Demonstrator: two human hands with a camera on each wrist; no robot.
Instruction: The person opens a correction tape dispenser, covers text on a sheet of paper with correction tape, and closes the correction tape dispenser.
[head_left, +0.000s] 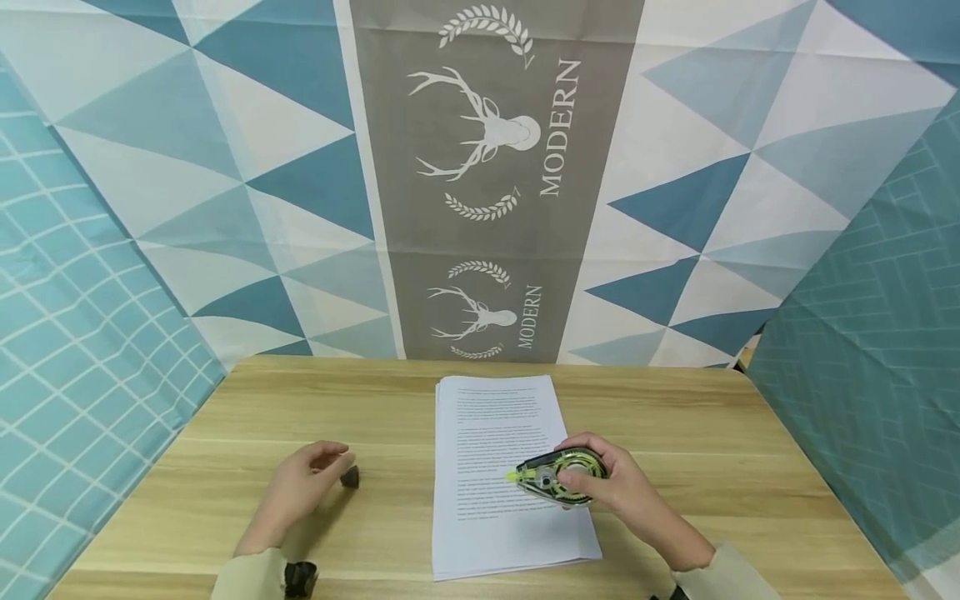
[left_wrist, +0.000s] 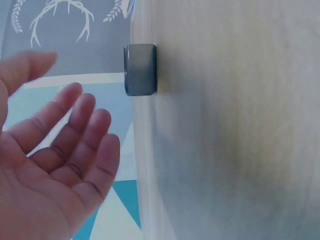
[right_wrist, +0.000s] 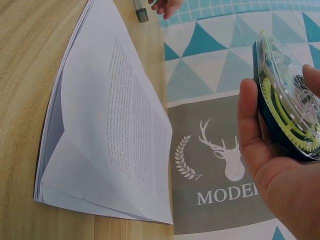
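Note:
My right hand (head_left: 617, 482) grips a correction tape dispenser (head_left: 546, 477) with a clear body, green gears and a yellow-green tip pointing left. The thumb lies on top of the dispenser, above the lower right of a stack of printed paper (head_left: 480, 546). In the right wrist view the dispenser (right_wrist: 287, 107) rests between thumb and fingers, raised off the sheets. Left of the paper, my left hand (head_left: 300, 483) holds nothing, its fingers loosely bent in the left wrist view. Just beyond its fingertips a small dark translucent cap-like piece (left_wrist: 141, 70) stands on the table.
The wooden table (head_left: 720, 467) extends on both sides of the paper. Behind it hangs a patterned cloth (head_left: 480, 225) with deer heads and triangles. Teal cloths (head_left: 82, 292) flank the left and right sides. A front corner of the top sheets (right_wrist: 65, 180) curls up.

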